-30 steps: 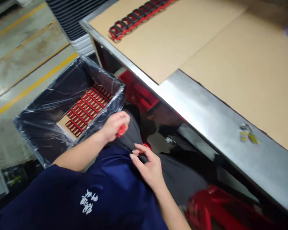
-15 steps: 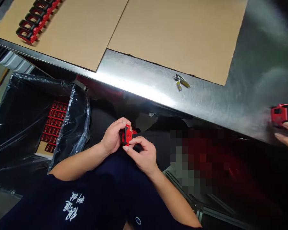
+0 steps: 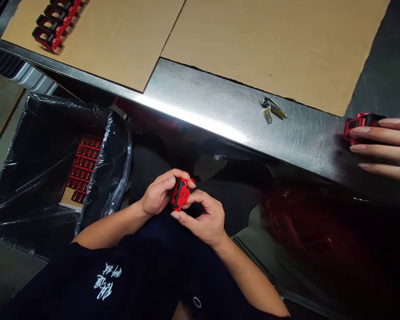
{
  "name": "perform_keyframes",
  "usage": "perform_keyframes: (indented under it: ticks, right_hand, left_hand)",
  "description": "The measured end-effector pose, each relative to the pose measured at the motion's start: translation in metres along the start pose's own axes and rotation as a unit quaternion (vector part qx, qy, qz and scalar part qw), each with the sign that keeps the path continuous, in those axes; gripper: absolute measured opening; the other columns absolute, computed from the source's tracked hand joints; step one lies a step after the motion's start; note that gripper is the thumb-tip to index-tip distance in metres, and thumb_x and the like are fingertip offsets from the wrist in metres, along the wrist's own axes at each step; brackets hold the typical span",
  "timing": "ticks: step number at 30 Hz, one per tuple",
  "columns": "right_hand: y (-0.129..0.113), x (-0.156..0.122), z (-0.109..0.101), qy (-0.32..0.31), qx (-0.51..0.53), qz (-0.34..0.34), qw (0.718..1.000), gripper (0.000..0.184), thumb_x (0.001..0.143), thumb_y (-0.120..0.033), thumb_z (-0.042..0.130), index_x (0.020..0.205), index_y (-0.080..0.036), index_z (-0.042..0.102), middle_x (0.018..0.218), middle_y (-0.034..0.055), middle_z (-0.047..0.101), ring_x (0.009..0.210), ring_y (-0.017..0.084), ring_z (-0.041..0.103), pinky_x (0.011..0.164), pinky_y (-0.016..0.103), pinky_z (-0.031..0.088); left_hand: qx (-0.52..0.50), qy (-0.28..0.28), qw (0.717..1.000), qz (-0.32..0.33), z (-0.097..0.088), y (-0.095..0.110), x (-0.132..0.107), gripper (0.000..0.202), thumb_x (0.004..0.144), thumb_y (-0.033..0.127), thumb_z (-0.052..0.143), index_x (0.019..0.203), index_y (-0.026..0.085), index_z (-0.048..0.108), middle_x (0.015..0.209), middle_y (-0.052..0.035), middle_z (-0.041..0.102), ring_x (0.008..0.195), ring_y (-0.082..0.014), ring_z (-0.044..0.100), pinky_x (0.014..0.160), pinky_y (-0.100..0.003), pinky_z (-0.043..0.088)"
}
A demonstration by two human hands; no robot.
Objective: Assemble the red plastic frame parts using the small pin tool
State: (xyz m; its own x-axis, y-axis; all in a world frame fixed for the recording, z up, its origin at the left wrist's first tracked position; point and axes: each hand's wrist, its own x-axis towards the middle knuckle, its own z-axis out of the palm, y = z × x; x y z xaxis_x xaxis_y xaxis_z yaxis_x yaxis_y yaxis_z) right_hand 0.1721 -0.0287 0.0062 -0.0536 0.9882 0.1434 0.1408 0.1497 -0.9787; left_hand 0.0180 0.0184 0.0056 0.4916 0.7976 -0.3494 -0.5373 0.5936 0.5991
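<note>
Stainless-steel desk point(image 3: 220, 95), partly covered by two cardboard sheets point(image 3: 263, 44). Toward the desk's far left corner, on the cardboard, a row of red-and-black plastic parts point(image 3: 50, 31), packed side by side. On the bare steel of the desk, a small metal-and-yellow clip point(image 3: 271, 109), right beside the cardboard edge. Below the desk's front edge, off to the left, a bin lined with clear plastic film point(image 3: 115, 169), with rows of red parts point(image 3: 85, 166) laid inside. Also below that edge, near the middle, a single red-and-black plastic part point(image 3: 179, 194), held up between both hands: left hand point(image 3: 160, 193) curled around one side, right hand point(image 3: 203, 218) pinching the lower end with bent fingers. At the desk's right end, a co-worker's hand point(image 3: 383, 146), fingers spread, over another red-and-black part point(image 3: 362, 124) on the steel.
</note>
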Motion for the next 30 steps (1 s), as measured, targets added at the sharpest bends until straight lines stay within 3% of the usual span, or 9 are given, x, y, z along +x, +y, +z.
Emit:
perform_keyframes:
  ticks: [4, 8, 12, 15, 19, 27, 30]
  right_hand:
    - [-0.003, 0.000, 0.001, 0.011, -0.014, -0.032, 0.999, 0.026, 0.079, -0.027, 0.087, 0.091, -0.025, 0.064, 0.071, -0.0027, 0.071, 0.063, 0.016, 0.069, 0.067, 0.032, 0.058]
    - [-0.003, 0.000, 0.003, 0.019, -0.022, -0.061, 0.998, 0.025, 0.080, -0.023, 0.085, 0.094, -0.026, 0.064, 0.069, -0.0033, 0.070, 0.060, 0.015, 0.066, 0.063, 0.031, 0.056]
    - [-0.003, -0.001, 0.004, 0.018, -0.020, -0.068, 0.997, 0.023, 0.080, -0.020, 0.082, 0.093, -0.025, 0.064, 0.069, -0.0031, 0.069, 0.060, 0.015, 0.065, 0.064, 0.031, 0.056]
    - [-0.002, -0.003, 0.004, 0.006, -0.003, -0.062, 0.998, 0.022, 0.079, -0.018, 0.081, 0.093, -0.025, 0.065, 0.070, -0.0023, 0.069, 0.062, 0.015, 0.066, 0.062, 0.029, 0.055]
    - [-0.002, -0.004, 0.002, -0.009, 0.012, -0.049, 0.999, 0.020, 0.080, -0.018, 0.080, 0.090, -0.024, 0.065, 0.071, -0.0019, 0.070, 0.063, 0.016, 0.067, 0.061, 0.029, 0.055]
    - [-0.003, -0.002, 0.000, -0.015, 0.018, -0.042, 0.999, 0.015, 0.081, -0.020, 0.078, 0.087, -0.024, 0.065, 0.069, -0.0017, 0.070, 0.061, 0.016, 0.067, 0.061, 0.030, 0.055]
    - [-0.004, -0.001, -0.001, -0.016, 0.014, -0.045, 0.999, 0.015, 0.081, -0.019, 0.076, 0.088, -0.025, 0.065, 0.069, -0.0016, 0.070, 0.060, 0.016, 0.066, 0.060, 0.030, 0.055]
  left_hand:
    - [0.076, -0.040, 0.996, 0.031, -0.010, 0.001, -0.006, 0.037, 0.089, 0.044, 0.067, 0.118, 0.022, 0.070, 0.113, -0.0087, 0.073, 0.074, -0.0179, 0.072, 0.069, -0.033, 0.062]
    - [0.220, -0.102, 0.968, 0.070, -0.019, 0.006, -0.013, 0.055, 0.087, 0.045, 0.068, 0.138, 0.026, 0.061, 0.127, -0.0112, 0.069, 0.082, -0.0202, 0.073, 0.081, -0.037, 0.061]
    - [0.346, -0.150, 0.919, 0.120, -0.022, 0.013, -0.016, 0.071, 0.084, 0.040, 0.069, 0.150, 0.024, 0.048, 0.113, -0.0100, 0.073, 0.081, -0.0214, 0.073, 0.080, -0.038, 0.061]
    - [0.442, -0.146, 0.866, 0.182, -0.020, 0.018, -0.017, 0.073, 0.082, 0.035, 0.068, 0.151, 0.022, 0.047, 0.098, -0.0067, 0.075, 0.084, -0.0225, 0.073, 0.084, -0.038, 0.060]
    - [0.518, -0.136, 0.811, 0.235, -0.017, 0.021, -0.019, 0.074, 0.081, 0.035, 0.069, 0.151, 0.022, 0.047, 0.106, -0.0077, 0.074, 0.089, -0.0222, 0.072, 0.084, -0.036, 0.060]
    - [0.555, -0.109, 0.797, 0.212, -0.008, 0.024, -0.024, 0.071, 0.079, 0.029, 0.070, 0.147, 0.023, 0.051, 0.102, -0.0068, 0.074, 0.081, -0.0209, 0.071, 0.079, -0.035, 0.060]
    - [0.548, -0.105, 0.805, 0.201, -0.007, 0.023, -0.023, 0.068, 0.080, 0.029, 0.070, 0.146, 0.023, 0.052, 0.100, -0.0065, 0.074, 0.076, -0.0194, 0.069, 0.075, -0.033, 0.059]
